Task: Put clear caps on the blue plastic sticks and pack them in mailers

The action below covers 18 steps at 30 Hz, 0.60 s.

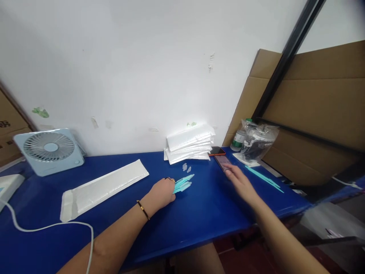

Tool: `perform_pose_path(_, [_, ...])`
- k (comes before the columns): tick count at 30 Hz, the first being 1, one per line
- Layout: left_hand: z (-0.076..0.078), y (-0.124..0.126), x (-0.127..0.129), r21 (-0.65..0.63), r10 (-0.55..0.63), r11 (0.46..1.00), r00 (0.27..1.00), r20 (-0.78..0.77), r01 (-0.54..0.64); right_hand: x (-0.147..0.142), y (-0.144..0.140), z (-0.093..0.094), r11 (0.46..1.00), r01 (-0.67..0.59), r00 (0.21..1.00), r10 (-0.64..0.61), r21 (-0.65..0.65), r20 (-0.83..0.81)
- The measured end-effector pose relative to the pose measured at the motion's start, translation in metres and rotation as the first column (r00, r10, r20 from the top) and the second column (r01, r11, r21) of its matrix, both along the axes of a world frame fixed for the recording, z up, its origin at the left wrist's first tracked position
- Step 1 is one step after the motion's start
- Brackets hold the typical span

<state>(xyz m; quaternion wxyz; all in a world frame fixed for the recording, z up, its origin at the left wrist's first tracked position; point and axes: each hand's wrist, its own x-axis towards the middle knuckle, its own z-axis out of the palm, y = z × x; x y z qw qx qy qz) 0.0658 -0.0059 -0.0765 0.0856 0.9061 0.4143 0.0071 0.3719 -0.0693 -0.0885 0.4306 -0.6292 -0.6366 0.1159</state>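
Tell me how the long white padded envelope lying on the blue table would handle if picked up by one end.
The padded envelope looks thin and long, so it would probably sag rather than stay stiff. It seems empty and flat, so likely very light. On the smooth blue table it may slide easily when pushed.

A glossy blue surface (205, 213) runs along the white wall; on it lie a long white padded envelope (104, 188), a pale blue square desk fan (49, 150) at the left, a white cable (51, 227), a stack of white padded envelopes (189, 144), small teal plastic pieces (182, 183), a dark phone (224, 161), and a crumpled clear plastic bag (258, 142) at the right.
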Motion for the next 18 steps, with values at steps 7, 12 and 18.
perform_pose_path(7, [0.014, -0.002, 0.006, -0.046, 0.024, 0.999, 0.912, 0.409, -0.005, -0.131, 0.045, 0.058, 0.946, -0.264, 0.934, 0.300, 0.188, -0.196])
perform_pose_path(12, [0.021, -0.001, 0.011, -0.184, 0.159, 0.983, 0.553, 0.818, -0.010, -0.166, 0.058, 0.117, 0.795, -0.598, 0.790, 0.606, 0.100, -0.089])
perform_pose_path(18, [-0.002, -0.001, 0.011, -0.353, 0.310, 0.935, 0.397, 0.864, 0.040, -0.183, 0.057, 0.110, 0.703, -0.710, 0.698, 0.696, 0.038, 0.166])
